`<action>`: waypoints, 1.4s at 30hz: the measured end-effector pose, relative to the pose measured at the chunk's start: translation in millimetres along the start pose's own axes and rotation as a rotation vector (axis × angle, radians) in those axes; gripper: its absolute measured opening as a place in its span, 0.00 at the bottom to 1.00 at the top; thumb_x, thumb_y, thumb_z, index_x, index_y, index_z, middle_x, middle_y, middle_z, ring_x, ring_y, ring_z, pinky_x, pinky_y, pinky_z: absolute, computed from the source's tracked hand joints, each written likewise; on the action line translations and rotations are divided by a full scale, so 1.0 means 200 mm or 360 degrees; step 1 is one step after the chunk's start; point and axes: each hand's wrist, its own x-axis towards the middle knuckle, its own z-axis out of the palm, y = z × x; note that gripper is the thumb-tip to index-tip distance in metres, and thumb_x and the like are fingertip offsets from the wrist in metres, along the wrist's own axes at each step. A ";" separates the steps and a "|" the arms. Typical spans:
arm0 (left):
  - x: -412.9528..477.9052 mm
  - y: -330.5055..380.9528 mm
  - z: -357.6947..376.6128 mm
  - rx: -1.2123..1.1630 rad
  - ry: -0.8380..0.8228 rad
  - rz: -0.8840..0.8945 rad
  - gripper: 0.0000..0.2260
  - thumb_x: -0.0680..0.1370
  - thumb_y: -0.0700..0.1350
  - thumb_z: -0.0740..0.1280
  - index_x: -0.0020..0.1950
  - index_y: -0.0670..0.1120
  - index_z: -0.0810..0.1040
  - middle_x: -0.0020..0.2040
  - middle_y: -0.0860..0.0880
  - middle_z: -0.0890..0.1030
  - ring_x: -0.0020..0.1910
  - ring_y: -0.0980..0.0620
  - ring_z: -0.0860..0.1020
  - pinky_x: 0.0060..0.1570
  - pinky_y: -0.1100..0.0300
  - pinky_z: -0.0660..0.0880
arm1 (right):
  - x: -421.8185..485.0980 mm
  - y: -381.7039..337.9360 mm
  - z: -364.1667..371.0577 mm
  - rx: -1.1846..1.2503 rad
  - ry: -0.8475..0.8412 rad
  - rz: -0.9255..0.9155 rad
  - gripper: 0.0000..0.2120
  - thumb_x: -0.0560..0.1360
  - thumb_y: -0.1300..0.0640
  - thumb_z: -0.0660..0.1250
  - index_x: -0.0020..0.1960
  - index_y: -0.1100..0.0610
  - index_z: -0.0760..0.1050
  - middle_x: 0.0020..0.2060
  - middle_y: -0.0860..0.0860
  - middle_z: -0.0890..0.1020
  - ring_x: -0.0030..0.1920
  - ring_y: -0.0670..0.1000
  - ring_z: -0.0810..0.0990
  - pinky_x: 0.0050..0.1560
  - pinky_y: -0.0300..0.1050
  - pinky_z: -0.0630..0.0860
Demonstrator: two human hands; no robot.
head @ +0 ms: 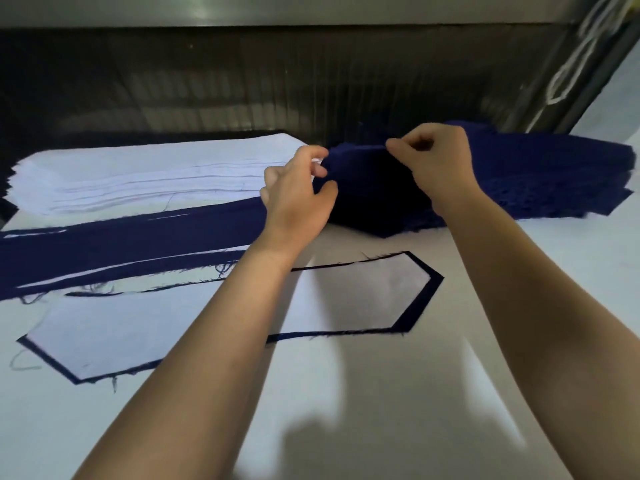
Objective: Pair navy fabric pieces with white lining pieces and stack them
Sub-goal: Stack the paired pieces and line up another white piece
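Right hand (440, 164) pinches the top navy piece (360, 168) off the navy stack (536, 181) on the counter (346, 393); left hand (298, 192) curls at its end, grip unclear; clinging frayed edges may make me lift two.

A frayed navy pile (536, 174) is lying at right, its top navy piece (360, 161) standing raised at its left end. A white lining stack (138, 178) is sitting rear-left, paired pieces (121, 244) before it. Nearest, one lining (363, 296) is covering a navy hexagon (421, 299).
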 end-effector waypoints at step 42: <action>-0.53 -0.48 -0.90 -0.0515 0.0322 -0.0310 0.16 0.74 0.33 0.70 0.47 0.57 0.82 0.48 0.54 0.83 0.45 0.58 0.81 0.47 0.69 0.77 | -0.43 0.12 0.00 -0.0553 0.0415 -0.0184 0.10 0.76 0.64 0.65 0.53 0.56 0.82 0.53 0.52 0.72 0.55 0.55 0.66 0.53 0.39 0.65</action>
